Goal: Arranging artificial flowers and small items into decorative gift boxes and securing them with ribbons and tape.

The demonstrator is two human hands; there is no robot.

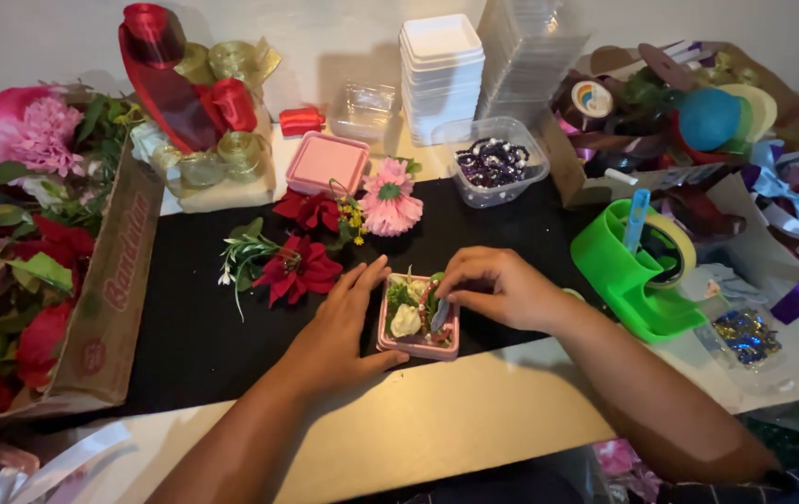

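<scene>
While the left hand [339, 331] lies spread against a square pink box [417, 320], the right hand [497, 285] pinches greenery inside.

Your small pink box [418, 322] sits open at 6 o'clock on the black cloth, filled with a white flower and green leaves.

Counted at mid-frame: two hands, left hand [339, 329] and right hand [497, 285], both on one small pink box [417, 322]. Just above, two red fabric flowers [297, 266], one pink daisy [390, 207], one pink lid [327, 161]. At upper centre, one stack of white trays [440, 70], one clear tub of beads [495, 161]. At right, one green tape dispenser [637, 271]. At left, one cardboard box of flowers [105, 289].
</scene>
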